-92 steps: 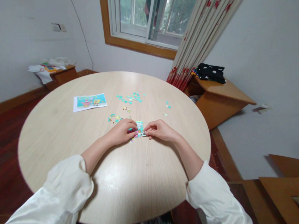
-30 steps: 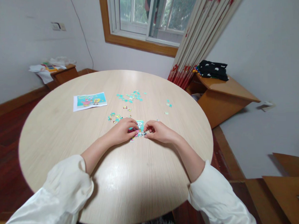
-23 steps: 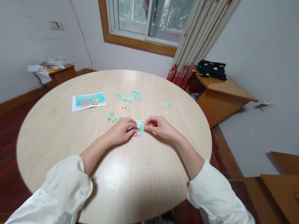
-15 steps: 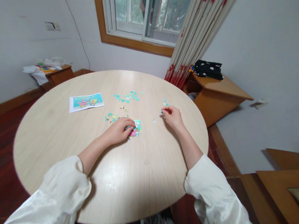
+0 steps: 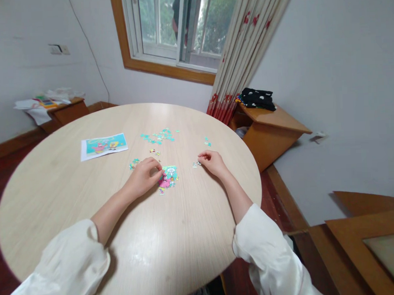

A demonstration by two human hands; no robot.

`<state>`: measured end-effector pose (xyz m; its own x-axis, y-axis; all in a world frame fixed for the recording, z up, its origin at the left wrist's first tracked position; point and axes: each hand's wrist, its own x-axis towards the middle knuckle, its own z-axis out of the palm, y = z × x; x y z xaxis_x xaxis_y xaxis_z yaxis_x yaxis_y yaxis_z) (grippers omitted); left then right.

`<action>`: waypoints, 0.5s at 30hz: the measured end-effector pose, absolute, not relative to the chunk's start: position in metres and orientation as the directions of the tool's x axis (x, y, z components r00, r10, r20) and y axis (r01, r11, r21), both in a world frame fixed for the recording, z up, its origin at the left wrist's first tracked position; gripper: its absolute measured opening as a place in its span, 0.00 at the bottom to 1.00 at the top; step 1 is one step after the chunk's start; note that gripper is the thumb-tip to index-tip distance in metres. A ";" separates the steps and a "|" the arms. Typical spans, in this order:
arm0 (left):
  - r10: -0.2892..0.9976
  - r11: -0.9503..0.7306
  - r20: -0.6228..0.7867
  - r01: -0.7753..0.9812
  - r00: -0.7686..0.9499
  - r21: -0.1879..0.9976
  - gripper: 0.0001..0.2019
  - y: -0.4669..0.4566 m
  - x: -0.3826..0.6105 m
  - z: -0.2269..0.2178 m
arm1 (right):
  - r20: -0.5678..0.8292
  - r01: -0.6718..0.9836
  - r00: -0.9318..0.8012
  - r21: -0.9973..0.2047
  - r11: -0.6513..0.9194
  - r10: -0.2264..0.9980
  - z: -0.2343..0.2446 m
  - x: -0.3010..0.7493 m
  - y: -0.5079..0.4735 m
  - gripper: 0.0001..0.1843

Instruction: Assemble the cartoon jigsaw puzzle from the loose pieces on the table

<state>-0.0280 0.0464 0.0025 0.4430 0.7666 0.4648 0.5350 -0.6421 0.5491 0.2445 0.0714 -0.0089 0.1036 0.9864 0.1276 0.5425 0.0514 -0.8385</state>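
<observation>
A partly joined jigsaw puzzle [image 5: 171, 171], turquoise and pink with cartoon figures, lies flat near the middle of the round table. My left hand [image 5: 145, 176] is at its left edge, fingers curled and thumb close to the fingertips; what they hold, if anything, is hidden. To the right, my right hand [image 5: 214, 163] pinches a small jigsaw piece [image 5: 199, 163] low over the tabletop. Just left of it lies a pale loose piece [image 5: 194, 165]. Partly behind my left hand are several loose pieces [image 5: 134, 163].
A printed reference picture [image 5: 106, 145] lies at the table's left. Several turquoise pieces [image 5: 158, 136] are spread toward the back, with a few more [image 5: 207, 141] at the right. A wooden cabinet [image 5: 269, 132] bearing folded black cloth [image 5: 257, 99] stands beyond the table [image 5: 150, 260].
My right hand has moved left with its piece, up to the pale loose piece. My left hand has drawn back leftward, uncovering more of the joined puzzle. The whole view has shifted slightly.
</observation>
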 end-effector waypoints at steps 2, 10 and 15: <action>0.762 -0.647 0.477 0.532 0.437 0.546 0.09 0.047 -0.027 0.002 | 0.135 0.601 0.094 -0.797 0.052 0.986 -0.008 0.245 0.070 0.06; 0.809 -0.573 0.504 0.597 0.303 0.561 0.10 0.047 -0.029 0.003 | 0.349 0.569 0.395 -0.819 0.072 0.850 -0.002 0.262 0.073 0.13; 0.855 -0.489 0.475 0.634 0.210 0.599 0.12 0.045 -0.030 0.006 | 0.313 0.532 0.502 -0.847 -0.003 0.806 -0.003 0.271 0.076 0.17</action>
<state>-0.0304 0.0448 0.0060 0.2104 0.8545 0.4749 0.6337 -0.4891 0.5993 0.2709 0.0764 -0.0031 0.5023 0.8059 0.3133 0.5321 -0.0025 -0.8466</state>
